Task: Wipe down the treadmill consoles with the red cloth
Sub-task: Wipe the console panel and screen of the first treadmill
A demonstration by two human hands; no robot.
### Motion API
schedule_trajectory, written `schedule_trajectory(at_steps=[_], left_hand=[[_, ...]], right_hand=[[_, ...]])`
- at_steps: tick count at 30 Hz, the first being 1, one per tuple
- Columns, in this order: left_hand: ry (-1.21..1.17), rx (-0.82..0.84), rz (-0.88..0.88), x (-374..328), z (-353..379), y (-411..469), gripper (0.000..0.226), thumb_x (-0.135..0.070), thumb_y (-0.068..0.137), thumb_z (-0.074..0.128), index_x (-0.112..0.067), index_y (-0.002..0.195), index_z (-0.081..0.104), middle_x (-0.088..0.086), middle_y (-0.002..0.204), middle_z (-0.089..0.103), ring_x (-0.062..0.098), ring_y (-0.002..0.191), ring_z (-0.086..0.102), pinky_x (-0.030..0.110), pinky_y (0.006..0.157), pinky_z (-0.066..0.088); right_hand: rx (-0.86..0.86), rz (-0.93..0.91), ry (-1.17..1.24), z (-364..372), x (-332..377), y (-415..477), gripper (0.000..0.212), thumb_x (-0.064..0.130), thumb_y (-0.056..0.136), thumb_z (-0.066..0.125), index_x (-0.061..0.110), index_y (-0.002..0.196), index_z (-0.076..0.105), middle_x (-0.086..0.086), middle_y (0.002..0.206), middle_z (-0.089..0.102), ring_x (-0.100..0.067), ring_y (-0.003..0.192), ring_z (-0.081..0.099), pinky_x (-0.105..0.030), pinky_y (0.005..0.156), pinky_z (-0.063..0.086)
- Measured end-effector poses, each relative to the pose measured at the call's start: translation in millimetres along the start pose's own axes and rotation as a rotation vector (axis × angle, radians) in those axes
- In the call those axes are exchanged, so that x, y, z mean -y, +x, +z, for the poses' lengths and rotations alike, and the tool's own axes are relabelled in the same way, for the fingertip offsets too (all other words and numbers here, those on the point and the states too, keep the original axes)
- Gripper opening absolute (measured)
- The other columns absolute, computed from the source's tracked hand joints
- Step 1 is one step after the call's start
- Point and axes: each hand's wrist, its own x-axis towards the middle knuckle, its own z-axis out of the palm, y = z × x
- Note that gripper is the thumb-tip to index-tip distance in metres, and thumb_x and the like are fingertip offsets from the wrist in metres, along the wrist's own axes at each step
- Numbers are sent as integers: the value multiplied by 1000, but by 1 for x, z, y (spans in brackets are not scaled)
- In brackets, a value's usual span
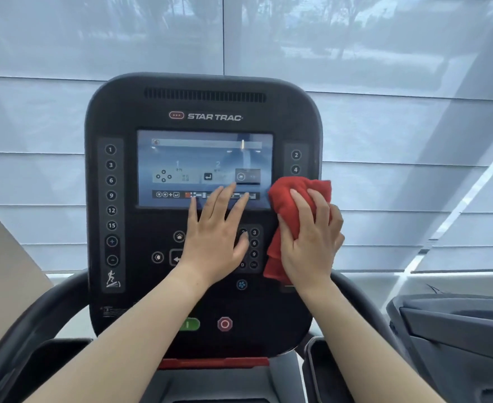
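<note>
A black treadmill console (128, 112) fills the middle of the head view, with a lit screen (181, 158) and button columns down both sides. My right hand (312, 237) presses a bunched red cloth (288, 196) against the console's right side, just past the screen's lower right corner. The cloth covers the lower part of the right button column. My left hand (216, 237) lies flat and spread on the console's middle, fingertips on the screen's bottom edge, palm over the keypad. It holds nothing.
Dark curved handrails (35, 312) flank the console on both sides. A second grey treadmill console (454, 324) stands at the lower right. Behind is a glass wall with pale blinds (384, 126). A green start button (191, 324) and red stop button (224, 324) sit low on the console.
</note>
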Motion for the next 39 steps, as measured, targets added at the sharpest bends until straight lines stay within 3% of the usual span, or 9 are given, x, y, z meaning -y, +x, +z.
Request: schedule_trajectory(at_steps=[5, 9, 16, 25, 34, 39], left_hand=[[-17, -84, 46, -4, -12, 47, 64, -32, 81, 58, -18, 139, 35, 7, 148, 29, 23, 135, 20, 60, 107, 17], [17, -153, 81, -11, -25, 86, 64, -35, 79, 50, -19, 139, 36, 6, 147, 32, 23, 134, 23, 60, 106, 19], [24, -137, 59, -11, -48, 147, 60, -34, 88, 49, -22, 144, 29, 0, 153, 21, 20, 139, 15, 54, 111, 7], [91, -87, 83, -8, -39, 147, 64, -40, 91, 44, -21, 147, 19, 1, 156, 10, 20, 141, 9, 54, 111, 8], [116, -90, 99, -7, -28, 130, 66, -46, 85, 35, -19, 145, 25, 6, 154, 18, 22, 140, 13, 54, 110, 14], [83, -7, 105, -11, -16, 72, 64, -46, 85, 32, -18, 142, 30, 6, 152, 22, 22, 138, 17, 56, 109, 19]], right_hand=[[-25, -19, 42, -9, 0, 51, 41, 40, 90, 53, 37, 130, 43, 7, 140, 38, -26, 125, 31, -55, 90, 37], [-21, -40, 42, -14, 1, 82, 42, 41, 91, 52, 36, 132, 43, 7, 142, 37, -26, 126, 30, -54, 89, 38], [-4, -69, 41, -11, -19, 42, 44, 44, 88, 44, 38, 132, 41, 8, 141, 36, -29, 125, 34, -51, 86, 41], [-41, -81, 81, -12, -11, 83, 44, 41, 89, 50, 36, 132, 41, 5, 141, 37, -27, 125, 32, -53, 87, 39], [2, -108, 32, -7, -37, 3, 49, 40, 83, 49, 35, 131, 43, 5, 140, 38, -27, 123, 35, -49, 81, 42], [45, -124, 27, -11, -50, -29, 48, 38, 84, 49, 33, 131, 43, 2, 139, 38, -30, 123, 36, -51, 85, 42]])
